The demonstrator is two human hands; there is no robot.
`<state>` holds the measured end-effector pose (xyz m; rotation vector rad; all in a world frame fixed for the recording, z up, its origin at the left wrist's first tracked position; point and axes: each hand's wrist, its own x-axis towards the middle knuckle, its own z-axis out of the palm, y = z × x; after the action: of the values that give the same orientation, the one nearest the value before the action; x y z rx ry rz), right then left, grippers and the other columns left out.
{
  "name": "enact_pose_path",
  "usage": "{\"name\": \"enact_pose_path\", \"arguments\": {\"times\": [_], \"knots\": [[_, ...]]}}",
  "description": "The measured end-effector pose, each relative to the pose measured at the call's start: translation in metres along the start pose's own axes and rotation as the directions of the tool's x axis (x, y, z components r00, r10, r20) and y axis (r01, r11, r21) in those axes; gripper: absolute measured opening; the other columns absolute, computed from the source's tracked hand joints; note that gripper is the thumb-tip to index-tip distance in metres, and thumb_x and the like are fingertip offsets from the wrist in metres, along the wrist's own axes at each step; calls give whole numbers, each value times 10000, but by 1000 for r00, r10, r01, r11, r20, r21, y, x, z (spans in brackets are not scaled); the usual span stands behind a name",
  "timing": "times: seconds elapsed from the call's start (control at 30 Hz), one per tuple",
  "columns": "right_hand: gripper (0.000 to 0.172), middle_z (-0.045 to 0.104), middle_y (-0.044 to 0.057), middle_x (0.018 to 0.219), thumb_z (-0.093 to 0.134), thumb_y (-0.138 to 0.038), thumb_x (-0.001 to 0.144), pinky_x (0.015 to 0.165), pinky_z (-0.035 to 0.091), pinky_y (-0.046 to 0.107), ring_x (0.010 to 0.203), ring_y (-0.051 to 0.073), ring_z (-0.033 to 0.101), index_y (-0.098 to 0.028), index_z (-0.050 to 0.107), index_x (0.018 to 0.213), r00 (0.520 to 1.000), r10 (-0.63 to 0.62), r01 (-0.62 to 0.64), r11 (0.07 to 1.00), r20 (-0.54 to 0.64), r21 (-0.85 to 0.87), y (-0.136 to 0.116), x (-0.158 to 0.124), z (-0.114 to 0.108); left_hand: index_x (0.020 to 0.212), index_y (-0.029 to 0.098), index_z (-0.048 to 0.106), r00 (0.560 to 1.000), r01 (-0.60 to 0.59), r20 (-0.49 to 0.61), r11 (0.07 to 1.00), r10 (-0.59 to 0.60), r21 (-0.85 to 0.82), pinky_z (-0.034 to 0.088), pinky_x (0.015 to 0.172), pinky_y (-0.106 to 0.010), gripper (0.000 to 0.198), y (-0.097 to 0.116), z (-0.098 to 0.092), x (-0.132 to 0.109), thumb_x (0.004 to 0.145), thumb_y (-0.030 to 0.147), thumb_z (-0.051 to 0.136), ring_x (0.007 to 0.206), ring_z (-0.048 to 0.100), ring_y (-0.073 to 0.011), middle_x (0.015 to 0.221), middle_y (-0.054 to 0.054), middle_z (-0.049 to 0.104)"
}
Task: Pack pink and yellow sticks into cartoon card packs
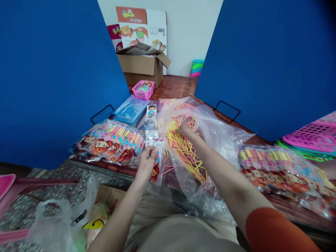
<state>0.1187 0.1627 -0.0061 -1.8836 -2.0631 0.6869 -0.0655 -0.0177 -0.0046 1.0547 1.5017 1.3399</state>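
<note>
My left hand is closed in a pinch at the top of a printed plastic packet near the table's front edge. Thin pink and yellow sticks lie heaped in a large clear plastic bag, spread open in front of me. Into this heap reaches my right hand; its fingertips are hidden among the sticks, so their grip does not show. More printed packets lie in a column just beyond my left hand. To its left is a pile of filled packets with cartoon faces.
Blue panels with wire handles flank the table. Behind stand a pink basket and an open cardboard box. Blue plastic sheets lie left; more filled packets and stacked colored baskets are right, beside another person's blurred arm.
</note>
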Motion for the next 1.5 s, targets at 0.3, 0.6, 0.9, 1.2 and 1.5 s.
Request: {"name": "enact_pose_path", "arguments": {"times": [0.3,0.6,0.9,1.2,1.5], "knots": [[216,562,18,506,636,-309,743,534,412,260,532,155,542,-162,591,591,999,44,-43,986,-1,161,23,-36,-15,630,214,431,991,-114,86,987,104,117,341,580,-246,332,5,28,-25,864,444,478,576,403,-129,581,41,412],[421,574,25,623,433,-558,877,529,373,247,566,141,493,-174,549,751,926,-22,145,942,-377,302,51,-116,-28,737,201,529,993,-40,108,999,38,17,369,583,-231,204,13,37,-35,786,393,582,588,435,-120,628,39,479],[452,652,78,688,331,-517,944,562,366,273,582,172,554,-173,581,793,937,-25,84,985,-347,154,69,-138,-14,722,198,557,983,44,181,997,-31,-68,348,567,-230,190,12,53,-43,750,379,605,549,384,-105,605,52,466],[266,699,103,769,464,-395,927,601,381,274,684,214,636,-174,610,948,981,8,-22,997,-194,-69,68,-143,-12,722,195,567,981,16,192,998,-4,-62,364,618,-234,210,7,59,-49,776,395,598,614,431,-118,641,42,491],[466,675,75,691,416,-631,869,612,508,328,694,235,662,-204,577,779,971,186,-9,660,-153,751,70,-149,-9,762,192,566,987,40,160,994,-23,-103,356,577,-225,231,11,62,-55,757,414,630,580,412,-107,631,52,484]]}}
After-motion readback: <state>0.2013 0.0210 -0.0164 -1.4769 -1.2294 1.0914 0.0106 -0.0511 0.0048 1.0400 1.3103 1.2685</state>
